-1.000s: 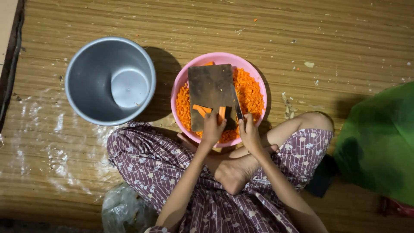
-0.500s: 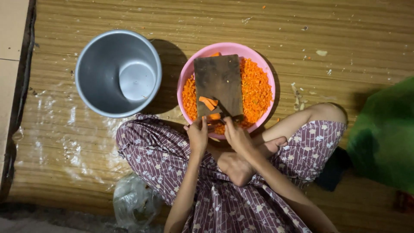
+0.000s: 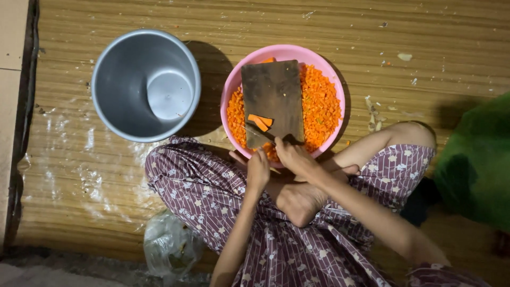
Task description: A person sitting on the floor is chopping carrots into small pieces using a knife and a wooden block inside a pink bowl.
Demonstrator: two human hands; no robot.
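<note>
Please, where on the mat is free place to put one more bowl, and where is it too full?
Bare mat runs above the pink basin and the grey metal pot. More lies left of the knee, below the pot, up to the plastic bag. Right of the basin, only small scraps. Crowded: the basin's near rim, where the left hand, right hand, knife and cutting board meet.

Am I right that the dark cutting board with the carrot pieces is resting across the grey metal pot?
Not quite: the head view shows the cutting board, with the carrot pieces on it, resting across the pink bowl of chopped carrot. The grey metal pot stands beside it.
</note>
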